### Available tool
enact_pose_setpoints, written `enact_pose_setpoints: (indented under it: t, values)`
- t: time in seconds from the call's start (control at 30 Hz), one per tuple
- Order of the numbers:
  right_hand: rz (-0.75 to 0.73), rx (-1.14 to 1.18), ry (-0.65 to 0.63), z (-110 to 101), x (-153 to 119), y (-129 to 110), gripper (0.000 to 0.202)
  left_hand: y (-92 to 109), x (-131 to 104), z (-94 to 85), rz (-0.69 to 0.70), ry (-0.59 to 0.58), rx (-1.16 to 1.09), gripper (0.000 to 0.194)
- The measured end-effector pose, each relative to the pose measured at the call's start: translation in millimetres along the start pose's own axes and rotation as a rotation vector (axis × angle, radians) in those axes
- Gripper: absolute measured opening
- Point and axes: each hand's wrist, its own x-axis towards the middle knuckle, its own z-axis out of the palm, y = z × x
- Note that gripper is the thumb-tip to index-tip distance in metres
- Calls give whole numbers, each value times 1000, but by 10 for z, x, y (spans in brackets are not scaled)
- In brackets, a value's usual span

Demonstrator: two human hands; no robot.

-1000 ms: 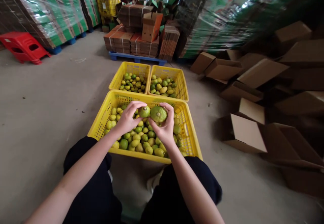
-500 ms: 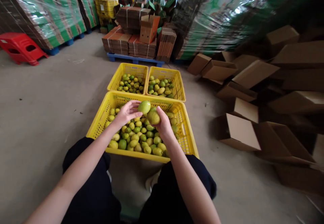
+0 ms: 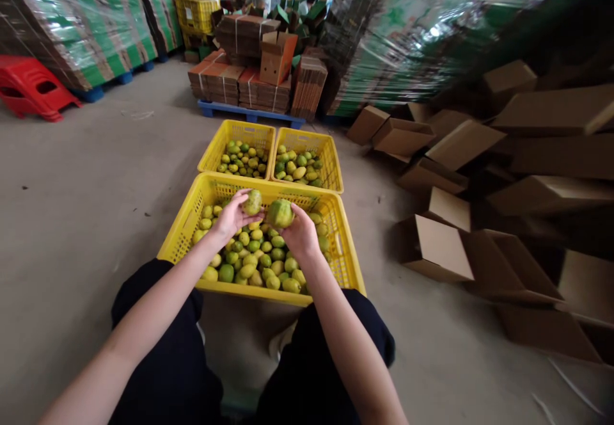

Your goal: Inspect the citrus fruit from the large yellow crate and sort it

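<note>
Clasps a speckled yellow-green fruit (image 3: 252,202) between thumb and fingers of the left hand (image 3: 231,220), and a ridged green fruit (image 3: 281,213) in the right hand (image 3: 302,234), with the thumb near the top and fingers curled partly out of sight. Grips both from the outer sides, probably to leave the facing skins open to view. Keeps both apart above the large yellow crate (image 3: 254,291), likely to catch any slip among the loose fruit (image 3: 291,285). Sits close behind this crate, with the small left crate (image 3: 211,148) and small right crate (image 3: 332,159) side by side just beyond, apparently within reach. Compared with half a second ago, shows a gap between the two fruits instead of an overlap, a mottled face on the left one instead of a smooth bright one, and a tilted right one with more ridges in sight
</note>
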Motion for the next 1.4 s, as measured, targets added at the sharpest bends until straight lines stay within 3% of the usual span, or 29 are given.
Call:
enact_pose_setpoints:
  t: [0.1,0.27,0.5,0.67,0.77,1.0,1.13,1.4]
  values:
    - [34,52,-31,9,-11,-6,21,18,3,11,-78,-6,-77,21]
    - [24,11,-89,97,-82,8,22,-80,-57,46,81,-33,64,28]
    - [22,132,60,100,-35,45,12,-177,2,100,118,33,22,25]
    - [15,139,-52,59,-11,-6,15,-179,64,123,18,46,-75,18]
    - [11,130,-19,38,-1,-36,15,-163,63,115,-55,34,-122,18]
    - [11,36,-42,95,-59,-26,17,-183,-3,92,23,-48,-43,22]
    - [64,98,24,122,-83,-29,14,-182,6,121,-37,10,-87,25]
    - [46,94,-17,39,-10,-24,18,-113,53,113,-176,63,-357,29]
